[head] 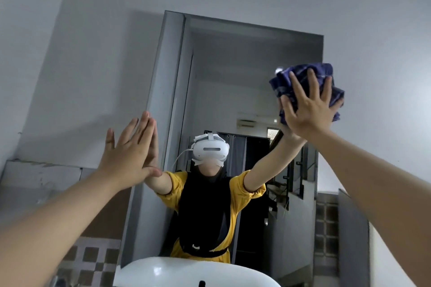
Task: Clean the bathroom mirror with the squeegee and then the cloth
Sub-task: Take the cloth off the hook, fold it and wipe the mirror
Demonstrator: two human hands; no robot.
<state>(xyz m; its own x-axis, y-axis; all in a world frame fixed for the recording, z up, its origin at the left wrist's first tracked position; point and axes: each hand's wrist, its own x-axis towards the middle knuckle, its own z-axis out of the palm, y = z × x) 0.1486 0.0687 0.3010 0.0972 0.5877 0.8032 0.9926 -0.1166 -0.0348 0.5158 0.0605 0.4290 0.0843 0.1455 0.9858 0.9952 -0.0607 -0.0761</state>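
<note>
The bathroom mirror [245,72] hangs on a pale wall in front of me and reflects a person in a yellow top with a white headset. My right hand [307,109] presses a bunched dark blue cloth [303,84] flat against the glass near the mirror's upper right edge. My left hand [130,156] is spread open with the palm flat at the mirror's left edge, holding nothing. No squeegee is in view.
A white washbasin [163,272] sits directly below the mirror at the bottom of the view. Brown and white checkered tiles [93,261] cover the lower wall at left, and a grey ledge [42,175] runs along the left wall.
</note>
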